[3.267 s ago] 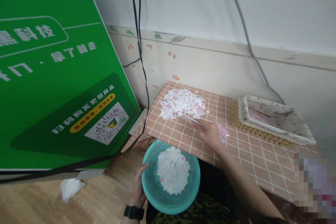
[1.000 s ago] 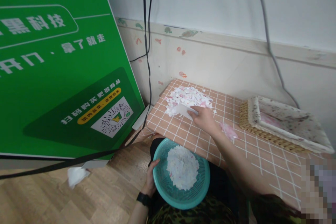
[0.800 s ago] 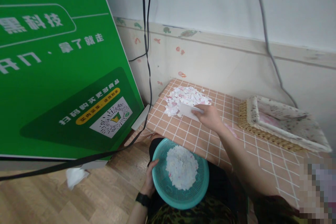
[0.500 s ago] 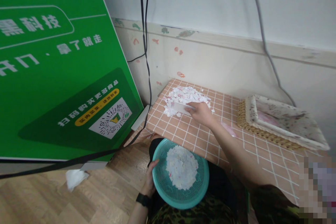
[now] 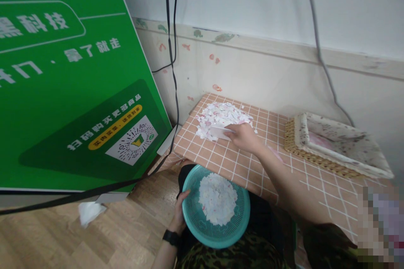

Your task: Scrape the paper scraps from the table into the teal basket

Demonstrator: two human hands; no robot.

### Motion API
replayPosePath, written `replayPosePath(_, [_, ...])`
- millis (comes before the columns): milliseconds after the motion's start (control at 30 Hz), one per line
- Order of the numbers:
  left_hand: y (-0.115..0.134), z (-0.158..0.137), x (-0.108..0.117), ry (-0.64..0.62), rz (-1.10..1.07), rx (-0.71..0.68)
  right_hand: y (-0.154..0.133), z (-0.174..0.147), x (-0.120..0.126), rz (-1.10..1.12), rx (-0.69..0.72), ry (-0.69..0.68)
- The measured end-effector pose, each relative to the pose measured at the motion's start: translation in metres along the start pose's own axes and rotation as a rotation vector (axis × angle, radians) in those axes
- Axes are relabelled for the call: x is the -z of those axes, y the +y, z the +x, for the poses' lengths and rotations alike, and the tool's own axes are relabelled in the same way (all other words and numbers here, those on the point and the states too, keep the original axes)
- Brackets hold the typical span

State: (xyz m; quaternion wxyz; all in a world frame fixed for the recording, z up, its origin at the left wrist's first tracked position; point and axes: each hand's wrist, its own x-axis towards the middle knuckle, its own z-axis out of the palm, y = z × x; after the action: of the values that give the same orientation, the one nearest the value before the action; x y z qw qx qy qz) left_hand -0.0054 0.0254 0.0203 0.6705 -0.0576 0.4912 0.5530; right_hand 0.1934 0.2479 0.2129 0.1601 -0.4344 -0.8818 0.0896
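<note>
My left hand [image 5: 181,210] grips the left rim of a teal plastic colander [image 5: 217,237], its thumb over the edge. White paper scraps [image 5: 217,199] with small red flecks lie in a heap inside the colander, which sits at my lap below the table edge. Over the table, my right hand [image 5: 244,135] is closed on a flat white scraper-like piece [image 5: 220,131]. That piece meets the near side of a spread pile of torn paper scraps [image 5: 225,111], white with some pink.
A checked brown cloth covers the table [image 5: 217,157]. On the right stands a lined wicker basket [image 5: 341,145] with something pink inside. A green sign panel [image 5: 94,75] fills the left. Black cables [image 5: 173,71] hang before it, and a white bag-like item [image 5: 90,212] lies on the floor.
The white piece in my right hand has shifted slightly toward me and right against the pile. My left hand still holds the colander. The whole view has shifted a little.
</note>
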Motion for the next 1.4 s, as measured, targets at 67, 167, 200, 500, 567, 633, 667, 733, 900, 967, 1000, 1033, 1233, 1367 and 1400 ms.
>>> replayPosePath(67, [-0.001,0.002,0.002,-0.003,-0.004,-0.007,0.005,-0.005,0.008,-0.013,0.022,-0.004])
replayPosePath(167, [-0.001,0.003,0.002,-0.022,-0.013,-0.012,0.012,-0.012,0.018,-0.008,0.051,0.004])
replayPosePath(200, [-0.001,0.003,0.002,-0.032,-0.015,-0.009,0.013,-0.014,0.02,0.001,0.038,0.017])
replayPosePath(500, [-0.002,0.004,0.004,-0.051,0.009,0.011,0.023,-0.038,0.023,0.101,-0.075,-0.024])
replayPosePath(567, [-0.002,0.004,0.004,-0.036,0.025,-0.001,0.026,-0.042,0.025,0.095,-0.1,0.008])
replayPosePath(633, [-0.001,0.004,0.003,-0.023,0.033,-0.01,0.026,-0.044,0.023,0.097,-0.128,0.062])
replayPosePath(667, [-0.001,0.003,0.002,-0.019,0.037,-0.009,0.025,-0.045,0.021,0.104,-0.139,0.082])
replayPosePath(733, [-0.001,0.002,0.001,-0.012,0.039,-0.008,0.024,-0.049,0.014,0.117,-0.146,0.099])
replayPosePath(900, [-0.001,0.001,0.002,-0.04,0.007,-0.005,0.028,-0.069,0.009,0.1,-0.22,0.123])
replayPosePath(967, [0.0,0.001,0.002,-0.04,0.013,0.018,0.031,-0.078,0.012,0.079,-0.258,0.183])
replayPosePath(1000, [0.0,0.001,0.002,-0.034,0.016,0.022,0.032,-0.082,0.013,0.07,-0.272,0.218])
replayPosePath(1033, [0.0,0.001,0.001,-0.026,0.017,0.019,0.033,-0.085,0.014,0.063,-0.286,0.246])
replayPosePath(1233, [0.001,0.001,-0.003,0.007,0.017,-0.026,0.031,-0.089,0.009,0.103,-0.303,0.2])
replayPosePath(1367, [0.0,0.002,-0.003,-0.006,0.015,-0.003,0.034,-0.089,0.007,0.1,-0.34,0.28])
replayPosePath(1400, [0.0,0.002,-0.003,-0.012,0.01,0.002,0.034,-0.09,0.008,0.095,-0.348,0.286])
